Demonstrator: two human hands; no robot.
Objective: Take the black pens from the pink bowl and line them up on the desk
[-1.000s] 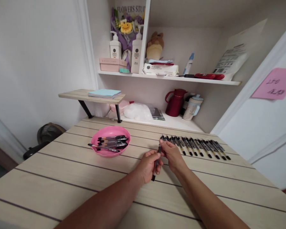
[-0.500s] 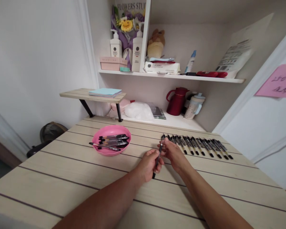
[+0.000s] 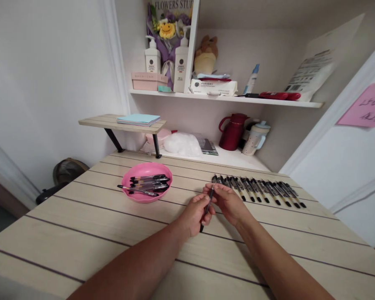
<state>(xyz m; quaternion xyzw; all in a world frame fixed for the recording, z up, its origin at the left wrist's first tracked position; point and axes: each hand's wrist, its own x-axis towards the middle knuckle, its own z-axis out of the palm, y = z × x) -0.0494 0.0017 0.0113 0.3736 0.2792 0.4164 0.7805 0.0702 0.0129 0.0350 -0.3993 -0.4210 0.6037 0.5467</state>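
A black pen (image 3: 207, 208) is held upright-tilted between both hands above the wooden table (image 3: 81, 233). My left hand (image 3: 195, 214) is wrapped round its lower barrel. My right hand (image 3: 226, 202) pinches the pen's upper end with fingers closed. Just behind the hands lies a row of several black pens (image 3: 259, 191), side by side, running to the right. To the left stands a pink bowl (image 3: 146, 187) holding several more pens.
A small raised shelf (image 3: 121, 123) with blue notebooks stands at the table's back left. Behind are a red jug (image 3: 233, 133), a white cup (image 3: 255, 138), a wall shelf (image 3: 225, 99) with bottles and boxes, and a pink note (image 3: 364, 107) on the right wall.
Both hands have shifted slightly up and back with the pen, closer to the pen row. The view has tilted a little; the bowl and row lie as before.
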